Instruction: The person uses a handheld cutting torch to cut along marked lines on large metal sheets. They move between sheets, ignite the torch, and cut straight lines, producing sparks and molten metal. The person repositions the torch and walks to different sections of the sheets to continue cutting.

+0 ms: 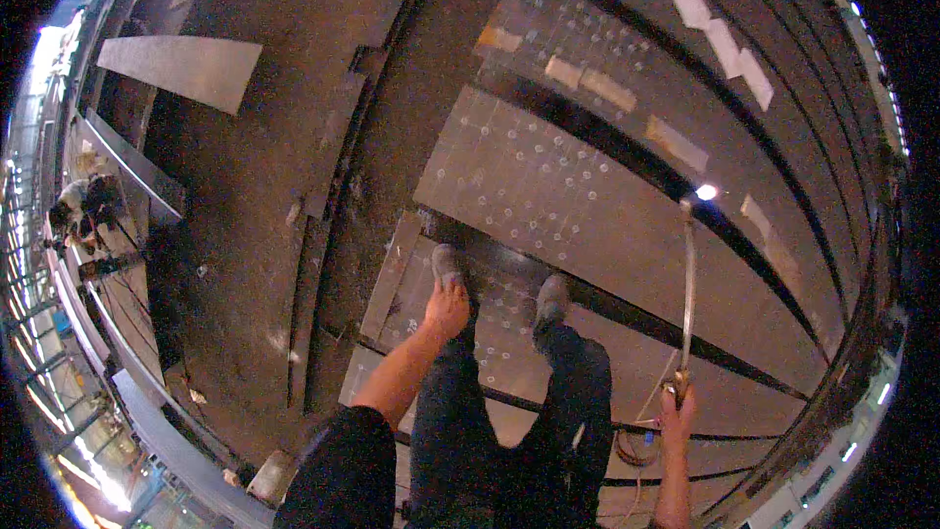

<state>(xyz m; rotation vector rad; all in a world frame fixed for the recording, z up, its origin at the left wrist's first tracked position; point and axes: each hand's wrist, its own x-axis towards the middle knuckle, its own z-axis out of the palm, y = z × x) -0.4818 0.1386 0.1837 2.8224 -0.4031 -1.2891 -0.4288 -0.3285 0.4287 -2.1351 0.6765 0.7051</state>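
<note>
A steel plate (519, 171) marked with small white circles lay at the centre of the view, seen from above. On the near side of this plate, the fingers of the right hand (678, 409) were wrapped around the handle of a long metal torch (688, 294). From those fingers, the torch's tube ran forward across the plate to a bright white glow (706, 193) beside its far edge, well apart from the hand. A thin hose (651, 394) hung next to the handle, also on the plate's near side.

The left hand (447, 309), nearer the body than the plate, was close to a grey shoe (446, 260); whether its fingers were spread or curled could not be made out. Beyond the plate, pale strips (592, 83) lay on another steel surface. Well to the plate's left, another person (90, 206) was visible, small and blurred.
</note>
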